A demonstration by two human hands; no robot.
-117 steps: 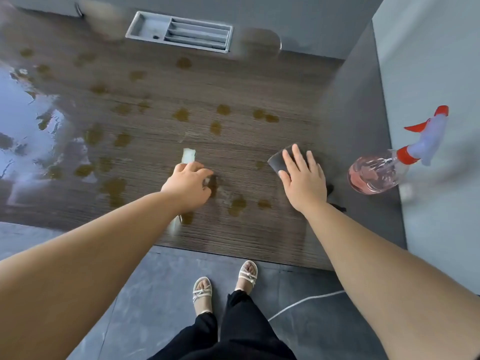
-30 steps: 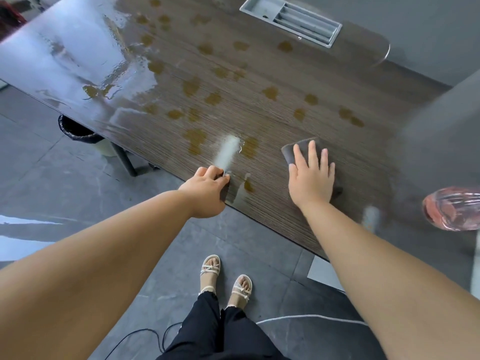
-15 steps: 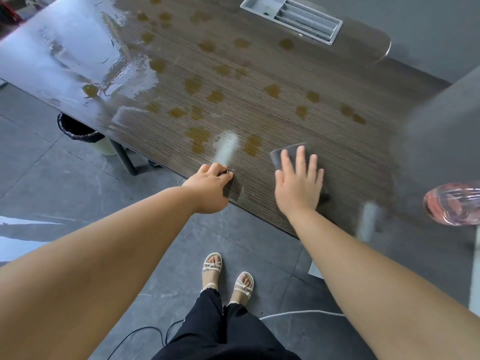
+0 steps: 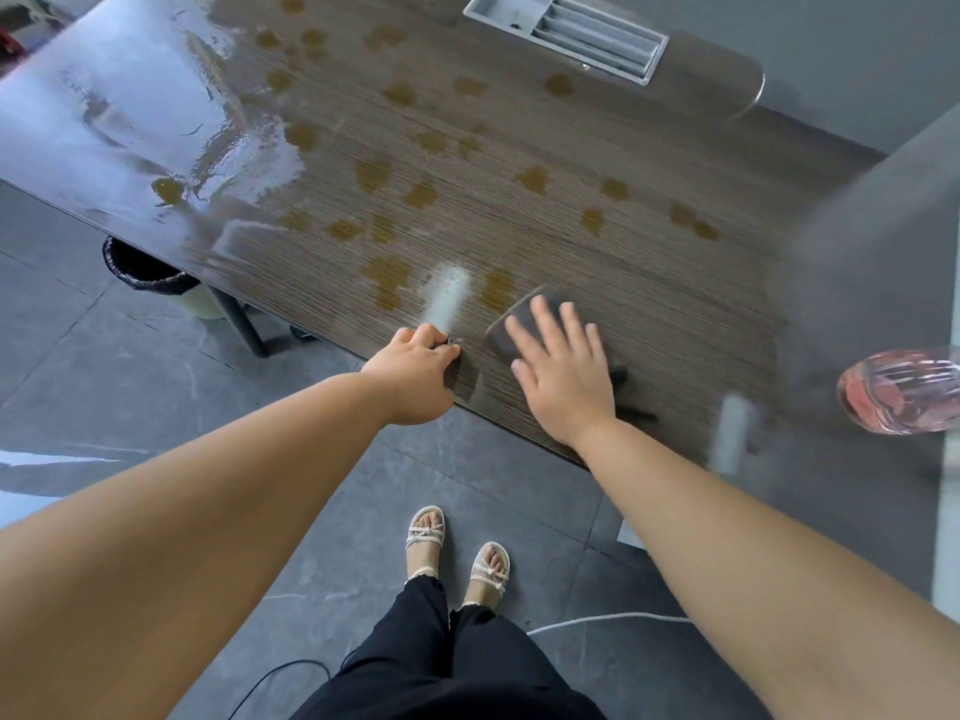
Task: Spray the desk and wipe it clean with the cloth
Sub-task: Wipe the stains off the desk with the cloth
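Right hand [image 4: 563, 374] flat on dark cloth [image 4: 511, 324] on stained desk [image 4: 597, 272]. Left hand [image 4: 415, 376] curled at desk edge. Spray bottle [image 4: 898, 392] far right.

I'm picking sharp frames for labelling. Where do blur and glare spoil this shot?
Head view: the right hand and the grey cloth under it are motion-smeared; window glare washes out the desk's far-left corner; the spray bottle is cropped at the right edge.

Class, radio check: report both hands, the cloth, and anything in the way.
Right hand flat on grey cloth. Left hand gripping desk edge. Brown stains unwiped ahead. Path open.
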